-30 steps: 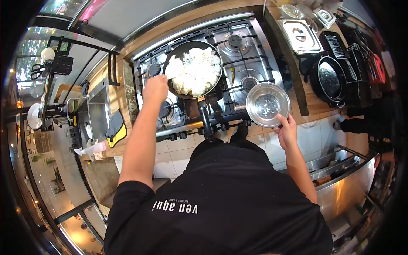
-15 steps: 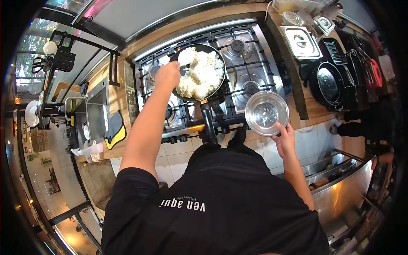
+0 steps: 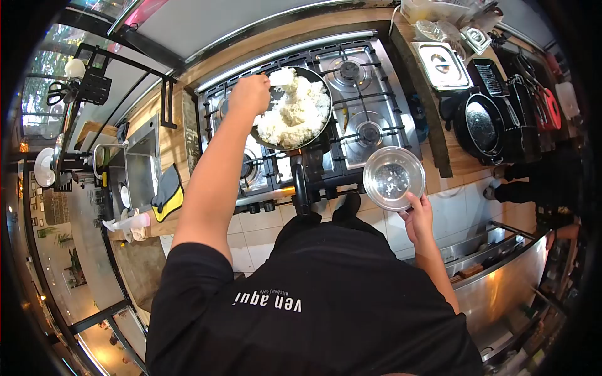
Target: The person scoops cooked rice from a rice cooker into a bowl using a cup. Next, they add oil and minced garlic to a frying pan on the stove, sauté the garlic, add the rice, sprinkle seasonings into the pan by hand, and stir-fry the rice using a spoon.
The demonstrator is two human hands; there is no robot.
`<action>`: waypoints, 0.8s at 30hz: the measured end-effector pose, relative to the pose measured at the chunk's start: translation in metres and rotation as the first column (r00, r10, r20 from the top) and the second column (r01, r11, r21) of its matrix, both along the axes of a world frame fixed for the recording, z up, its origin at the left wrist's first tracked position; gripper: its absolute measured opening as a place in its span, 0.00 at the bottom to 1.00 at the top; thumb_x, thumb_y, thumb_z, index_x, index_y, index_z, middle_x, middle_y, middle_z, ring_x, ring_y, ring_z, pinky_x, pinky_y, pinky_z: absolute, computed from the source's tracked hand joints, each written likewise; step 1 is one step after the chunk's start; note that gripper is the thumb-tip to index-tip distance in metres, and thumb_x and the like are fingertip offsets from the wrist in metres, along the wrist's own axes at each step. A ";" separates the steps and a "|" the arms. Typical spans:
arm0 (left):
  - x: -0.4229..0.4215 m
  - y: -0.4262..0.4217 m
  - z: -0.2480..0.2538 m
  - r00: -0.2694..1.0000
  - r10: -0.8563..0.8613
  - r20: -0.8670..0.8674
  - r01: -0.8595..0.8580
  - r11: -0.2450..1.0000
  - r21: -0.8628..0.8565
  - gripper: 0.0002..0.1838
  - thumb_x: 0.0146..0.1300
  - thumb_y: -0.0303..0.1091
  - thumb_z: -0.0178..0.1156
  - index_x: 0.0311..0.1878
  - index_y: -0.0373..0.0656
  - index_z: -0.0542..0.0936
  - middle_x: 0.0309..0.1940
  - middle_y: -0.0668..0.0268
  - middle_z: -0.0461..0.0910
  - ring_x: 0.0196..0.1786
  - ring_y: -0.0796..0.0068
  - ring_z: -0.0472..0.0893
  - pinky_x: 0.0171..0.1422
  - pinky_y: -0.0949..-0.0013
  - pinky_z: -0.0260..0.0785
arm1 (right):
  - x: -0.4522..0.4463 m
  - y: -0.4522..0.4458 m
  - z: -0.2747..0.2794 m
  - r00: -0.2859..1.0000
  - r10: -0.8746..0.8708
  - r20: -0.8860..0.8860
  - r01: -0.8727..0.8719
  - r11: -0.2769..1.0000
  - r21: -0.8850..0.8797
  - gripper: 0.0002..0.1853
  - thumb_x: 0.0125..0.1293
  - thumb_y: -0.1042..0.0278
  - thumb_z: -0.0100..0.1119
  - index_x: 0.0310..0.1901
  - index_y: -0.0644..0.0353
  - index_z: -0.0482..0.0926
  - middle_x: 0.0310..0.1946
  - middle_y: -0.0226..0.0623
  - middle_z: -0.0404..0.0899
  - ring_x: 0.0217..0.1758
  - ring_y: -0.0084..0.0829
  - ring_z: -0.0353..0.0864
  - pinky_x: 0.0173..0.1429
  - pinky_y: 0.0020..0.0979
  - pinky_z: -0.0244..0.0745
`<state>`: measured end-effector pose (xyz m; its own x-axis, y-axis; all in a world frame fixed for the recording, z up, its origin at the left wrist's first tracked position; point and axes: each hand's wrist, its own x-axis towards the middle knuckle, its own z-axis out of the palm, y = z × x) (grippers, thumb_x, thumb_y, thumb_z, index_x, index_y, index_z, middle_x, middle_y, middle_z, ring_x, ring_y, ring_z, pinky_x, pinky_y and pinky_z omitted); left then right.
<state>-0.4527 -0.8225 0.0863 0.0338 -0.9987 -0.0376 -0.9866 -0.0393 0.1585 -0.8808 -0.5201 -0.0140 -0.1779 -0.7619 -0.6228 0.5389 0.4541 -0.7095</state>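
Observation:
My left hand [image 3: 250, 95] is closed around the handle of a white spatula [image 3: 281, 78], whose blade is in the white rice at the pan's upper left; the handle is mostly hidden by the fingers. Cooked white rice [image 3: 295, 116] is heaped in a black frying pan [image 3: 328, 103] on the stove, and the pan's handle points toward my body. Out to the right, my right hand [image 3: 419, 216] grips the near rim of a round metal bowl [image 3: 376, 195], thumb on the inside. A few rice grains cling to the bowl's bottom.
The gas stove [image 3: 392, 106] has several burners with black grates. A sink [image 3: 143, 166] and a grey-yellow cloth [image 3: 168, 199] lie to the left. On the right counter are a black skillet [image 3: 481, 125] and a metal lid [image 3: 443, 66]. Another person's legs [image 3: 523, 182] stand at far right.
My left hand has moved slightly up and left with the spatula, and the rice has shifted toward the pan's right side. The bowl in my right hand sits a little lower in view.

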 end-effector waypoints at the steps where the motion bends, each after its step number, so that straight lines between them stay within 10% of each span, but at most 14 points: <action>1: -0.001 0.001 -0.014 1.000 0.015 0.005 -0.015 0.999 0.030 0.15 0.77 0.44 0.56 0.54 0.53 0.89 0.48 0.49 0.89 0.54 0.44 0.88 0.60 0.45 0.80 | 0.003 -0.003 0.002 1.000 -0.001 0.021 0.002 1.000 -0.024 0.18 0.74 0.67 0.67 0.62 0.59 0.77 0.54 0.34 0.83 0.51 0.29 0.86 0.52 0.40 0.89; 9: -0.004 0.024 -0.045 0.997 0.073 -0.015 -0.073 0.996 0.044 0.15 0.77 0.42 0.56 0.50 0.49 0.90 0.45 0.51 0.90 0.52 0.45 0.89 0.59 0.45 0.81 | 0.034 -0.058 0.016 0.991 0.109 0.081 -0.098 0.987 -0.129 0.18 0.74 0.67 0.67 0.62 0.59 0.77 0.56 0.36 0.82 0.54 0.31 0.86 0.56 0.39 0.88; 16: 0.015 0.023 -0.072 0.980 -0.154 0.129 0.149 0.988 0.049 0.12 0.65 0.32 0.61 0.43 0.40 0.92 0.45 0.52 0.91 0.49 0.49 0.91 0.53 0.52 0.83 | 0.076 -0.110 0.033 0.974 0.224 -0.028 -0.225 0.950 -0.215 0.14 0.75 0.66 0.67 0.57 0.57 0.77 0.48 0.34 0.85 0.43 0.25 0.84 0.39 0.28 0.78; 24: 0.076 0.039 0.078 0.980 -0.155 -0.124 0.142 0.984 -0.108 0.12 0.70 0.40 0.62 0.50 0.55 0.91 0.47 0.58 0.91 0.53 0.52 0.89 0.57 0.51 0.82 | 0.189 -0.139 0.091 0.679 0.667 -0.306 -0.715 0.696 -0.067 0.17 0.77 0.62 0.62 0.61 0.61 0.77 0.43 0.32 0.87 0.35 0.22 0.88 0.31 0.22 0.82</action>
<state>-0.3767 -0.7831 0.1642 -0.1142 -0.9912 0.0667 -0.9505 0.1285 0.2830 -0.6918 -0.6587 0.0774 0.3189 -0.8136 -0.4861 -0.0781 0.4886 -0.8690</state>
